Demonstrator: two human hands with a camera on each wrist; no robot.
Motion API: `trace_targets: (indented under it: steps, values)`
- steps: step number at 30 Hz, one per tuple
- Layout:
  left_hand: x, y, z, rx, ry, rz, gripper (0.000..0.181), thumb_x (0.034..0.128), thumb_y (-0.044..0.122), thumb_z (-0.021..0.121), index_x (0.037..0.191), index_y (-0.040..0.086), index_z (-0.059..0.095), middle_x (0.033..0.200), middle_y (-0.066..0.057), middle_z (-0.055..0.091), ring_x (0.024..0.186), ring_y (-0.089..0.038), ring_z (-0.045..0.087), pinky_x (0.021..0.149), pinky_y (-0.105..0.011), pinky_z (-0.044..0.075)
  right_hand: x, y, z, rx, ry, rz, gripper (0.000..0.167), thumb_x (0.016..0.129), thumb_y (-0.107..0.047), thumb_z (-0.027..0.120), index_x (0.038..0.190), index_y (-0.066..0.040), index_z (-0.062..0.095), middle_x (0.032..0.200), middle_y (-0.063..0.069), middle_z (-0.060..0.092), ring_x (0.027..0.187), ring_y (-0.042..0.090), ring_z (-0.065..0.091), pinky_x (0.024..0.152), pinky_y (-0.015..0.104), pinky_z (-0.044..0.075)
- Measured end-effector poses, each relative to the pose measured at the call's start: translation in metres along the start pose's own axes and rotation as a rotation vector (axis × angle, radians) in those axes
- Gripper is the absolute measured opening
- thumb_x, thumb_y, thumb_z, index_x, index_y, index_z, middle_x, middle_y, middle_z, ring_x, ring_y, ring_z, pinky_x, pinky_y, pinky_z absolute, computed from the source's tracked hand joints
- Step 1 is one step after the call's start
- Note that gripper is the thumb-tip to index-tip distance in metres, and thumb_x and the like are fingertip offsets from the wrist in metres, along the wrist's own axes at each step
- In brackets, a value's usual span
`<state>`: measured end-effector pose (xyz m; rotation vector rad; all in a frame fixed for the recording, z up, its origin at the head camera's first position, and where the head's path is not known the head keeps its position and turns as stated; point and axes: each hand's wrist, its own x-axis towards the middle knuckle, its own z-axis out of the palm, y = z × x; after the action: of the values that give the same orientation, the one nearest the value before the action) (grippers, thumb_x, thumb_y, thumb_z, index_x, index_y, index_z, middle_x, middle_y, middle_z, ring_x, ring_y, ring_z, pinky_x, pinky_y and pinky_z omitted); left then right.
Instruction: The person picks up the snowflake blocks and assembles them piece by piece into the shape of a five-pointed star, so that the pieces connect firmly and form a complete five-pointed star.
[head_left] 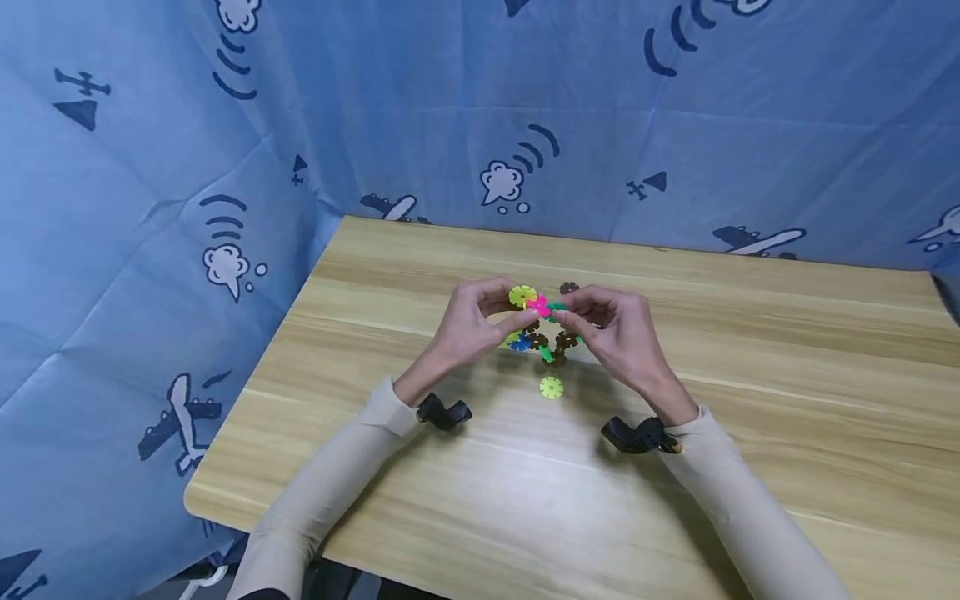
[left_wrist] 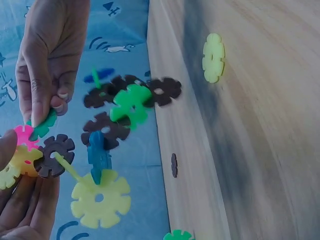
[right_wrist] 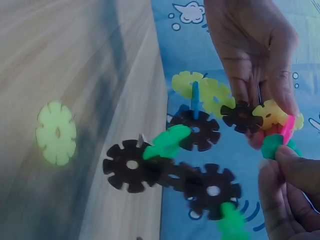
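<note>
Both hands hold up a linked string of notched plastic snowflake discs above the table. My left hand [head_left: 471, 323] grips its upper left end, thumb by the pink disc [head_left: 538, 306] and fingers behind an orange-yellow disc [right_wrist: 272, 115]. My right hand [head_left: 621, 335] pinches a dark green disc [right_wrist: 271, 146] against the pink one; whether their slots interlock cannot be told. From there the string hangs in a loop: brown discs [right_wrist: 131, 165], a bright green disc [left_wrist: 131, 106], a blue disc [left_wrist: 99, 156] seen nearly edge-on, and a yellow-green disc [left_wrist: 100, 198].
A single yellow-green disc [head_left: 551, 387] lies on the wooden table [head_left: 510, 500], nearer than the hands. Behind them a dark brown disc [head_left: 569, 287] lies on the tabletop. A blue printed curtain [head_left: 420, 108] stands along the table's back and left sides.
</note>
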<state>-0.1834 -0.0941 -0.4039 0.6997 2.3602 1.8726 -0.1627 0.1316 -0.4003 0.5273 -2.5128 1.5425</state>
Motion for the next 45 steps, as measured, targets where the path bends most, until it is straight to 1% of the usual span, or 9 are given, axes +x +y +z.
trace_targets:
  steps: [5,9,17,22,27,33,36,41,45]
  values:
    - [-0.003,-0.007,0.002,-0.013,0.000,0.018,0.030,0.0941,0.013,0.079,0.120,0.002,0.068,0.117,-0.014,0.075,0.110,-0.024,0.074,0.104,-0.027,0.059,-0.001,0.004,0.004,-0.014,0.047,-0.028,0.017,0.095,-0.013,0.077,0.109,-0.003,0.076,0.097,0.014,0.078,0.080,0.010,0.073,0.078,0.012,0.060]
    - [-0.006,-0.012,0.004,-0.013,0.000,0.037,0.033,0.0945,0.014,0.078,0.123,0.003,0.066,0.118,-0.014,0.075,0.109,-0.023,0.075,0.102,-0.026,0.060,-0.003,0.008,0.004,-0.011,0.065,-0.028,0.020,0.095,-0.015,0.078,0.112,-0.005,0.073,0.100,0.011,0.077,0.083,0.002,0.070,0.081,0.012,0.059]
    - [-0.009,-0.022,0.006,0.002,-0.007,0.105,0.026,0.0975,0.017,0.074,0.120,0.005,0.069,0.119,-0.009,0.073,0.106,-0.017,0.074,0.099,-0.031,0.062,-0.007,0.013,0.006,0.066,0.045,-0.033,0.023,0.095,-0.009,0.076,0.115,0.000,0.069,0.106,0.014,0.075,0.090,0.003,0.069,0.084,0.012,0.059]
    - [-0.010,-0.022,0.005,0.084,-0.001,0.126,0.020,0.1013,0.026,0.070,0.115,0.012,0.074,0.115,-0.003,0.076,0.097,-0.012,0.074,0.093,-0.034,0.064,-0.008,0.014,0.009,0.084,0.043,-0.049,0.023,0.094,-0.006,0.076,0.115,0.000,0.067,0.107,0.015,0.074,0.091,0.004,0.068,0.084,0.011,0.059]
    - [-0.010,-0.020,0.005,0.194,0.027,0.149,0.019,0.1015,0.032,0.069,0.111,0.017,0.077,0.112,0.004,0.078,0.100,-0.008,0.070,0.090,-0.034,0.059,-0.008,0.014,0.012,0.064,0.037,-0.073,0.024,0.094,-0.004,0.076,0.116,0.000,0.067,0.107,0.016,0.074,0.091,0.002,0.068,0.083,0.012,0.060]
    - [-0.007,-0.019,0.004,0.221,0.036,0.207,0.016,0.1004,0.027,0.072,0.106,0.014,0.079,0.105,0.002,0.079,0.095,-0.007,0.072,0.094,-0.029,0.060,-0.007,0.015,0.017,0.053,0.021,-0.073,0.026,0.093,-0.005,0.077,0.116,0.000,0.067,0.105,0.014,0.075,0.089,0.004,0.069,0.082,0.012,0.060]
    - [-0.005,-0.018,0.001,0.249,0.039,0.228,0.014,0.0999,0.025,0.073,0.103,0.013,0.080,0.102,0.001,0.079,0.090,-0.007,0.072,0.090,-0.028,0.061,-0.005,0.014,0.019,0.045,0.012,-0.067,0.026,0.093,-0.006,0.078,0.116,-0.001,0.067,0.105,0.014,0.076,0.089,0.006,0.070,0.082,0.012,0.060]
    - [-0.005,-0.014,-0.006,0.255,0.047,0.211,0.015,0.1001,0.024,0.072,0.104,0.012,0.080,0.100,-0.001,0.079,0.084,-0.011,0.073,0.083,-0.033,0.062,0.000,0.009,0.018,0.042,-0.005,-0.065,0.028,0.093,-0.008,0.078,0.117,-0.001,0.067,0.107,0.013,0.076,0.091,0.008,0.072,0.082,0.014,0.061]
    - [-0.005,-0.012,-0.015,0.266,0.071,0.163,0.015,0.1002,0.026,0.072,0.105,0.014,0.079,0.104,-0.001,0.079,0.087,-0.012,0.073,0.087,-0.033,0.061,0.006,0.005,0.015,0.067,0.004,-0.060,0.027,0.094,-0.011,0.078,0.116,-0.001,0.067,0.107,0.012,0.075,0.091,0.005,0.072,0.081,0.015,0.062]
